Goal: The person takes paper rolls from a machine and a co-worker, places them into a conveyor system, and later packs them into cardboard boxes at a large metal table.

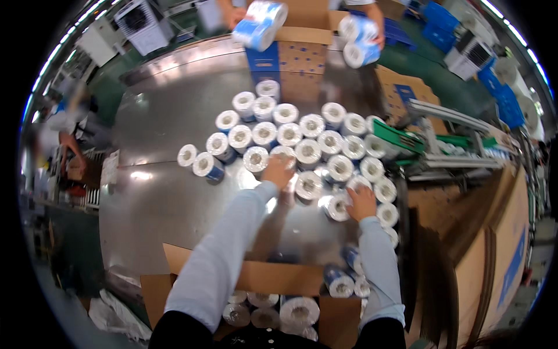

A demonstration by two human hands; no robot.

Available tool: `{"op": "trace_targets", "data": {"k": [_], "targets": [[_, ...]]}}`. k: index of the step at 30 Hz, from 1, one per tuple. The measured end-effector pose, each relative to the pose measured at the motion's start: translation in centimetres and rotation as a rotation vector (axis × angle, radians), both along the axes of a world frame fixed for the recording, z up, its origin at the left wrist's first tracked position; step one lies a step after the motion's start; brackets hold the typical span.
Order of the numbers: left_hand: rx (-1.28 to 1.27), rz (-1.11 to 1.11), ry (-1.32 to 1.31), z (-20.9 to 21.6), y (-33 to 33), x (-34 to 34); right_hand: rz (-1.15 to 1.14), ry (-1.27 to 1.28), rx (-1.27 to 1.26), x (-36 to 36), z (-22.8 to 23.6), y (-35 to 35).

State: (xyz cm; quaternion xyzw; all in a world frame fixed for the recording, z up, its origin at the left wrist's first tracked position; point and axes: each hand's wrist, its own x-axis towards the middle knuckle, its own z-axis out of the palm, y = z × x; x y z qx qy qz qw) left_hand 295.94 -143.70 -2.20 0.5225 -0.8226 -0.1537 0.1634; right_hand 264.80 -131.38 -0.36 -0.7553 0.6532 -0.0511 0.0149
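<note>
Many white paper rolls in clear and blue wrap (308, 136) stand on end on a shiny steel table (157, 192). My left hand (278, 170) reaches out and closes over a roll at the near edge of the cluster. My right hand (361, 202) rests on a tilted roll (336, 207) at the cluster's near right side, fingers wrapped on it. Below my arms an open cardboard box (273, 278) holds several rolls (299, 311).
Across the table another person's hands (372, 26) carry packs of rolls (258, 24) above a second open carton (302, 55). A green conveyor (442, 142) feeds in from the right. Flat cardboard (494, 256) leans at the right. A person's arm (70, 145) shows at the far left.
</note>
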Motion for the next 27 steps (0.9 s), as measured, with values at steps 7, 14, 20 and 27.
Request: {"op": "trace_targets", "data": {"k": [7,14,20,27], "targets": [[0.022,-0.003,-0.13,-1.4,1.3,-6.4,0.027,-0.035,0.174,0.9,-1.9,-3.2],[0.076,-0.078,-0.15,-0.7,1.3,-7.7,-0.086,-0.019,0.207,-1.8,-4.0,-2.7],[-0.102,-0.17,-0.214,-3.7,1.4,-8.0,-0.079,-0.04,0.128,0.2,-3.4,-2.9],[0.229,-0.2,-0.486,-0.9,0.7,-7.8,-0.156,-0.042,0.093,0.7,-4.0,-1.9]]}}
